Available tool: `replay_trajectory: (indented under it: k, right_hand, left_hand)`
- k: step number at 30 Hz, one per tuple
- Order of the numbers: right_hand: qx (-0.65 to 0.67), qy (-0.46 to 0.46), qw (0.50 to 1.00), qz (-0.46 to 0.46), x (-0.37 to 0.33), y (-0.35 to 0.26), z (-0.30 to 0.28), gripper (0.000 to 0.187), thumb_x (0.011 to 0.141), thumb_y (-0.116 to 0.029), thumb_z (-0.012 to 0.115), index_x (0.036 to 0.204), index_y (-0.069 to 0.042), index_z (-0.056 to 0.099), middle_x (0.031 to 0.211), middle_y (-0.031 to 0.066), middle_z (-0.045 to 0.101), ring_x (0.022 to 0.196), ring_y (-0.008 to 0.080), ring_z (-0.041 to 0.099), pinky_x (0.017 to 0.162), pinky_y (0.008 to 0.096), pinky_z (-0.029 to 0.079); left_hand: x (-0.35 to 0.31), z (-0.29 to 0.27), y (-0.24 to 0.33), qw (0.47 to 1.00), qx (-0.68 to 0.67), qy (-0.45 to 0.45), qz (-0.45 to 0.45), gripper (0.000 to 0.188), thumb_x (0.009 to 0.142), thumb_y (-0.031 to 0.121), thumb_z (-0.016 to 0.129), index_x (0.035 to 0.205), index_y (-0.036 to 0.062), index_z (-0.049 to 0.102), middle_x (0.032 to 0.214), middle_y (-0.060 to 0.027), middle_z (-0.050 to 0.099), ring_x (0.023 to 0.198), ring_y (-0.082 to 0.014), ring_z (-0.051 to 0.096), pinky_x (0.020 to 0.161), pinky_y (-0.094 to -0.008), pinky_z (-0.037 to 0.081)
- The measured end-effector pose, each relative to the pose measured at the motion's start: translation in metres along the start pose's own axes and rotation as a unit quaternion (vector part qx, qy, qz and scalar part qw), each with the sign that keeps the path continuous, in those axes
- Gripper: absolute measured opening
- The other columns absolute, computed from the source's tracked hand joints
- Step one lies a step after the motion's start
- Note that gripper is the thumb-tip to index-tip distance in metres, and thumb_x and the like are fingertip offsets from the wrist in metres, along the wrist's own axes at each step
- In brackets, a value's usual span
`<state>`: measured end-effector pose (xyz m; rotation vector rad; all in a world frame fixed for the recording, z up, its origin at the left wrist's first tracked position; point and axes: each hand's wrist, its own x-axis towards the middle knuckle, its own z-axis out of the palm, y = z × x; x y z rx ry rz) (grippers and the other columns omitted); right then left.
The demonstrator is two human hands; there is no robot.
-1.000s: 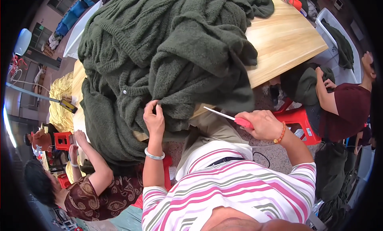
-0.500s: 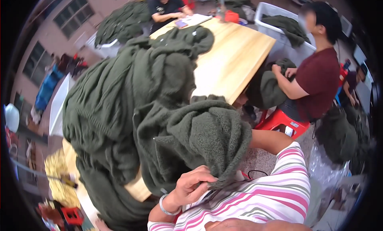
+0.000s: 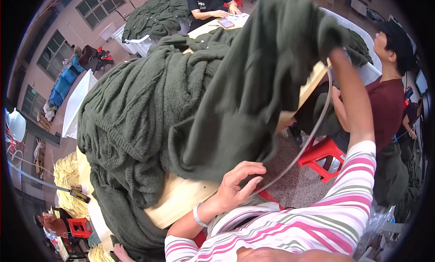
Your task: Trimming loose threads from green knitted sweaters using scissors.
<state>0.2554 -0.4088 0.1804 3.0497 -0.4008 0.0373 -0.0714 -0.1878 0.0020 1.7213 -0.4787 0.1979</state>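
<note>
A dark green knit garment [image 3: 244, 112] hangs raised over the table edge, blurred by motion. Its upper part bunches around my right hand [image 3: 335, 55], which is stretched far out to the right; the cloth hides the fingers, and the garment hangs from it. Just below the hem is my left hand [image 3: 240, 182], thumb and fingers apart, holding nothing. A thin pale hose [image 3: 312, 135] curves up from beside the left hand towards the right forearm. A big heap of the same green knitwear [image 3: 131, 108] covers the left of the wooden table [image 3: 181, 201].
On the right, a person in a dark red shirt [image 3: 385, 103] sits by a red stool [image 3: 324, 158]. Another person [image 3: 208, 8] works at the table's far end. Green knitwear fills white bins [image 3: 362, 33] behind. Yellow cloth [image 3: 68, 178] lies at the left.
My right arm has swung up and away to the right, lifting the garment off my lap side. My left hand has let go of its edge and opened.
</note>
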Motion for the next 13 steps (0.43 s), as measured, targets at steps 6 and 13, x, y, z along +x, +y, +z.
replay_trajectory:
  k: [6,13]
  right_hand:
    - [0.300,-0.021,0.939,-0.165,0.110,-0.047,-0.007,0.026,0.080,-0.014,0.044,0.081,0.002,0.065,0.070,0.0157,0.068,0.059,0.0277,0.068,0.059,0.0427,0.058]
    - [0.228,-0.196,0.936,-0.185,0.076,-0.056,0.137,0.022,0.084,-0.012,0.054,0.088,0.009,0.061,0.069,0.0184,0.069,0.054,0.0277,0.068,0.051,0.0406,0.057]
  left_hand:
    - [-0.003,-0.029,-0.025,0.998,0.018,0.047,-0.042,0.022,0.087,-0.006,0.059,0.108,-0.0018,0.065,0.112,-0.0148,0.063,0.108,-0.0239,0.061,0.094,-0.0320,0.047]
    - [0.020,-0.064,-0.050,0.987,0.111,0.081,-0.085,0.023,0.089,-0.005,0.059,0.110,-0.0007,0.064,0.114,-0.0133,0.061,0.109,-0.0201,0.059,0.091,-0.0288,0.048]
